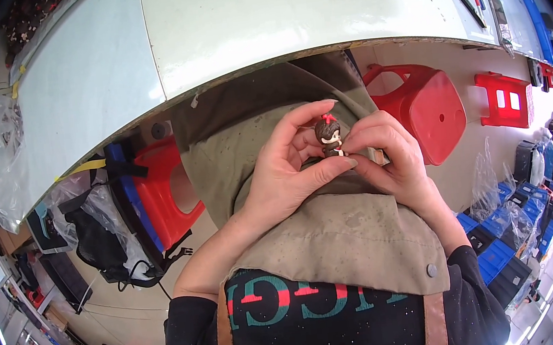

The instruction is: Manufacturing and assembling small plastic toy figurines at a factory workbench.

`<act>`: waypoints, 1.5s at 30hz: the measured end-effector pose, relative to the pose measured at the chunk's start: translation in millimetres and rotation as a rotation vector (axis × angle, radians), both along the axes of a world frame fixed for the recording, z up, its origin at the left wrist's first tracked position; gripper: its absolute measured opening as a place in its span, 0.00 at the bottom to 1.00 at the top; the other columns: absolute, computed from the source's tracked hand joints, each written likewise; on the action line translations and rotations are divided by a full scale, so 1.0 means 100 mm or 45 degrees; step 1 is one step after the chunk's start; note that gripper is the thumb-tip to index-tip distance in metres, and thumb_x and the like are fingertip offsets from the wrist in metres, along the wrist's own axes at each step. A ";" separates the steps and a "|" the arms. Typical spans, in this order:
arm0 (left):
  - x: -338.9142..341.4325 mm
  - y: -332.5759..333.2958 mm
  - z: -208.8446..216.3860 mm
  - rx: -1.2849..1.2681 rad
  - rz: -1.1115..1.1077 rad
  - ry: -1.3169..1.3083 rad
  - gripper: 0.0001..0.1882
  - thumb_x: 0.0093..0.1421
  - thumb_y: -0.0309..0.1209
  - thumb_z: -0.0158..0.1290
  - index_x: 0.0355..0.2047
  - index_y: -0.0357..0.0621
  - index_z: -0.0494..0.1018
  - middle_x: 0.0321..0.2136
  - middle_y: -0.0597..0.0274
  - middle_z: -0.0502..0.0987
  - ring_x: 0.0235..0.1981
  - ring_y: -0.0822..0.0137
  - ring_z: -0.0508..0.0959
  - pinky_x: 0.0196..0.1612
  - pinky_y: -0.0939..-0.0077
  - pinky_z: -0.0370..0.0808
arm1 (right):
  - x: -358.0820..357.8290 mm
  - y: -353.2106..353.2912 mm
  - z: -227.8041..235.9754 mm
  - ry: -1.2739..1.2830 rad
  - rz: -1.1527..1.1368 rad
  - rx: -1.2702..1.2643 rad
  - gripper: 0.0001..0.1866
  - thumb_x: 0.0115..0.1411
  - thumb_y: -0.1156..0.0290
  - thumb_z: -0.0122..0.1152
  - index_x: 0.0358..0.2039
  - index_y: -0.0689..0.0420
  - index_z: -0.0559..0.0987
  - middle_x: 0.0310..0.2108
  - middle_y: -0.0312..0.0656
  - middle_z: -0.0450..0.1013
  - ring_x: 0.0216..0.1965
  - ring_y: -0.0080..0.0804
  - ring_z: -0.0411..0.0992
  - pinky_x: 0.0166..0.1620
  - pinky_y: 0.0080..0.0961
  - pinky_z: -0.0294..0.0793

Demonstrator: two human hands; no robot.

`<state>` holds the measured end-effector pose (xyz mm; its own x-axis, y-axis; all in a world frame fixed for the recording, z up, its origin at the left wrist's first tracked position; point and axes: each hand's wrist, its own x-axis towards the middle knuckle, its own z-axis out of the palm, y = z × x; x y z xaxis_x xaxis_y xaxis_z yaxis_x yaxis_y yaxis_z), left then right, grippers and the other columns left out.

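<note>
Head view: left hand (281,179) pinches small brown-haired figurine (331,133), thumb low in front, other fingers curled behind and beside it. Figurine upright, red piece on head, held over the lap on the tan apron (324,235), below the edge of the white tabletop (273,19). Right hand (393,149): fingers bent together, at figurine's right side; can't tell what they pinch. Red stool (428,118) beyond right hand.

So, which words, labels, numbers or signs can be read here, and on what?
Black shirt: large teal-and-red lettering, upside down, partly hidden by the apron; I won't copy wording.
White tabletop: dark specks, too small to tell.
Small figurine: none readable.
</note>
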<state>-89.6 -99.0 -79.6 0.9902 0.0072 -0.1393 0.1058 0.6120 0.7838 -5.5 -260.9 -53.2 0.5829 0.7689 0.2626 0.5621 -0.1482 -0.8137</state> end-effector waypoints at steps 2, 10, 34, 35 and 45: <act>-0.01 0.00 0.01 -0.004 -0.010 0.013 0.33 0.52 0.18 0.57 0.56 0.41 0.57 0.42 0.64 0.69 0.41 0.75 0.72 0.45 0.79 0.72 | -0.02 0.00 0.00 0.036 -0.016 0.002 0.17 0.43 0.82 0.64 0.34 0.58 0.72 0.32 0.41 0.70 0.34 0.34 0.69 0.35 0.25 0.69; -0.02 0.03 0.05 0.030 -0.051 0.018 0.34 0.54 0.16 0.49 0.60 0.41 0.52 0.51 0.61 0.64 0.51 0.72 0.67 0.53 0.76 0.67 | -0.04 -0.02 -0.06 0.478 -0.111 0.069 0.11 0.49 0.81 0.61 0.34 0.60 0.71 0.34 0.41 0.70 0.35 0.30 0.70 0.39 0.23 0.70; -0.05 -0.01 -0.02 0.436 0.000 -0.059 0.31 0.51 0.22 0.59 0.55 0.40 0.60 0.45 0.65 0.62 0.44 0.75 0.68 0.47 0.79 0.69 | -0.18 -0.04 -0.05 1.047 -0.138 0.169 0.14 0.55 0.77 0.59 0.41 0.61 0.66 0.37 0.37 0.68 0.38 0.19 0.67 0.43 0.18 0.68; -0.04 -0.01 -0.02 0.437 0.005 -0.056 0.31 0.51 0.22 0.59 0.55 0.40 0.60 0.45 0.65 0.62 0.44 0.75 0.68 0.47 0.79 0.69 | -0.17 -0.04 -0.04 1.124 -0.140 0.176 0.14 0.56 0.76 0.58 0.41 0.61 0.66 0.38 0.37 0.68 0.39 0.19 0.67 0.44 0.18 0.67; 0.02 -0.05 0.03 0.421 0.015 0.013 0.25 0.53 0.25 0.57 0.51 0.39 0.63 0.43 0.63 0.66 0.38 0.75 0.71 0.41 0.82 0.70 | -0.09 -0.06 0.09 1.466 -0.220 0.140 0.10 0.58 0.77 0.54 0.39 0.59 0.66 0.41 0.38 0.68 0.43 0.20 0.67 0.46 0.19 0.67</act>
